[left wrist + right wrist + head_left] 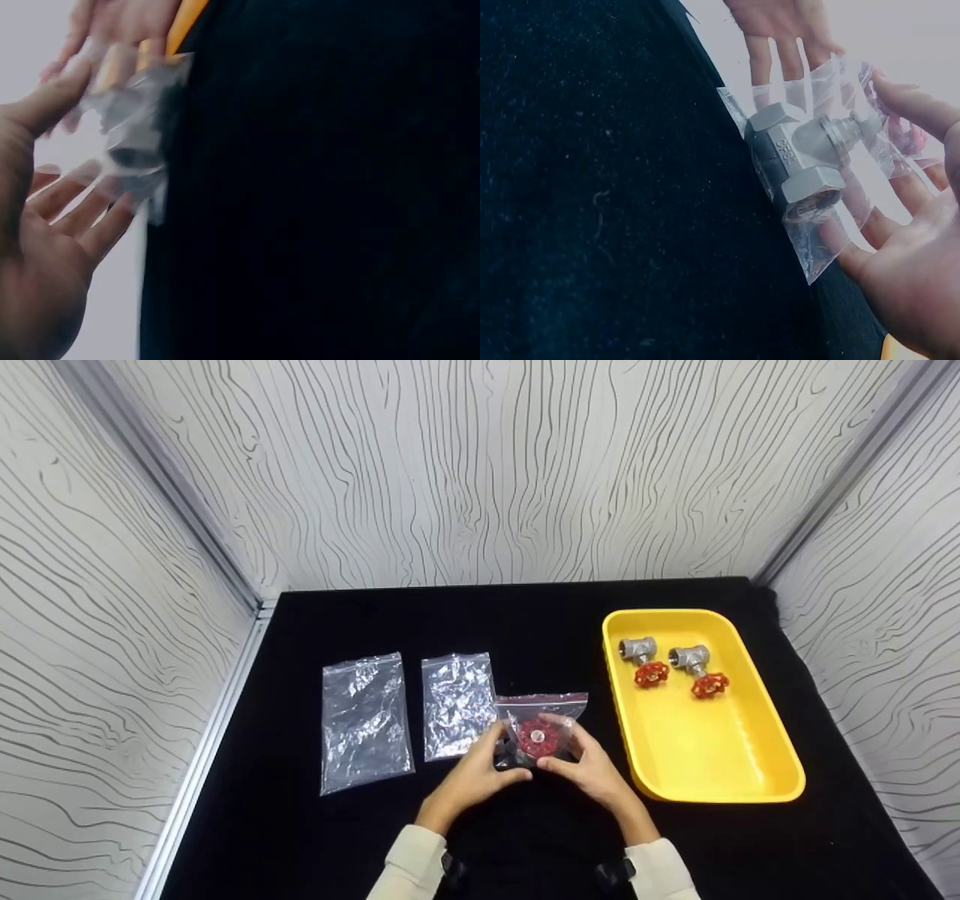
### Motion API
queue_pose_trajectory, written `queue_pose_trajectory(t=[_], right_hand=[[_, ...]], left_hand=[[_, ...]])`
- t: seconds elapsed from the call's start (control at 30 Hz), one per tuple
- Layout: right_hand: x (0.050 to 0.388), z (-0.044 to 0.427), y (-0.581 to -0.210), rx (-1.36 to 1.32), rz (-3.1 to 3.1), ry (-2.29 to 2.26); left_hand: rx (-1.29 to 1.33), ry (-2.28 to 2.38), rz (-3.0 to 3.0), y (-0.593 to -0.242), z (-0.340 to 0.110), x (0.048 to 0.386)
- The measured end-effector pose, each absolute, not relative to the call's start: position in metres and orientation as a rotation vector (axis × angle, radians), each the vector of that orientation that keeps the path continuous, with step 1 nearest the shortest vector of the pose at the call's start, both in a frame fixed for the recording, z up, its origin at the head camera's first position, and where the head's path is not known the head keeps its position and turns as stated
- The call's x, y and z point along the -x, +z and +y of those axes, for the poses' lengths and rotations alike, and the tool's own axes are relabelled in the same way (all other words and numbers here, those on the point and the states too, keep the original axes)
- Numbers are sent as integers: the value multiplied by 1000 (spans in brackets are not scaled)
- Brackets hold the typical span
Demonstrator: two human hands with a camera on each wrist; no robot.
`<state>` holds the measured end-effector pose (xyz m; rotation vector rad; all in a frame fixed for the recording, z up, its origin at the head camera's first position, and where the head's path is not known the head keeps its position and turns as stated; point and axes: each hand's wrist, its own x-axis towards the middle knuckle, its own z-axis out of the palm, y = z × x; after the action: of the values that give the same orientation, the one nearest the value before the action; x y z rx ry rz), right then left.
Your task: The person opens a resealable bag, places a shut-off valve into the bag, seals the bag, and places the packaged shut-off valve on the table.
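A clear zip bag (540, 703) with a red strip along its top holds a metal valve (795, 154) with a red handwheel (538, 737). Both hands hold this bag between them above the dark table. My left hand (476, 769) grips its left side, fingers spread behind the plastic and thumb in front, below the handwheel. At the right side, my right hand (596, 769) has its thumb by the handwheel and its fingers round the bag. The left wrist view is blurred there.
Two flat clear zip bags, a larger one (366, 724) and a smaller one (456, 705), lie to the left. On the right, a yellow tray (712, 757) contains two more valves (651, 673) (709, 685) with red handwheels. Patterned panels (480, 472) surround the black tabletop (247, 825).
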<state>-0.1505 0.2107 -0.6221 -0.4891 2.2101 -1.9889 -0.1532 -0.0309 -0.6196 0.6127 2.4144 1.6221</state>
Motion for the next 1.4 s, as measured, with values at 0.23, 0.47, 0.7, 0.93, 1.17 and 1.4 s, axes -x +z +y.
queue_pose_trajectory(t=[0.23,0.47,0.7,0.93,1.17,1.4], right_hand=[[149,213,-623,480,2205,-1976],[149,215,-635,601,2190,-1926],[152,213,-641,578,2276,-1951],[152,212,-640,572,2325,-1951],[155,213,-637,516,2319,-1964],[162,213,-629,328,2309,-2022]], left_hand=[[-611,1675,2512,-634,-16,153],[-597,1731,2544,-638,-9,154],[-600,1762,2559,-640,-8,154],[-558,1803,2571,-640,-5,155],[-449,1940,2396,-636,-1,159],[-375,1976,2327,-628,7,168]])
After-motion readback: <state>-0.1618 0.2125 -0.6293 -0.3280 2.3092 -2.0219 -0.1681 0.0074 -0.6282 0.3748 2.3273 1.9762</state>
